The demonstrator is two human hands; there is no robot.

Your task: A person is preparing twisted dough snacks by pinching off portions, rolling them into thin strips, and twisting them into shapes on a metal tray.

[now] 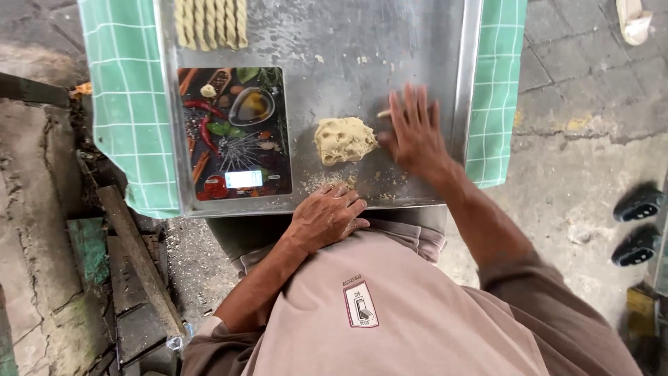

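Observation:
A lump of pale yellow dough (343,140) lies on a metal tray (390,42). My right hand (416,131) lies flat on the tray just right of the lump, fingers spread, pressing on a thin piece of dough (383,113) that sticks out to its left. My left hand (327,217) rests at the tray's near edge, below the lump, fingers loosely curled, holding nothing. Several twisted dough sticks (211,23) lie in a row at the tray's far left.
A kitchen scale (233,132) with a spice picture on it sits on the tray's left part. A green checked cloth (129,104) covers the table under the tray. Dough crumbs (323,179) lie near the front edge. Dark shoes (637,223) stand on the paved ground at right.

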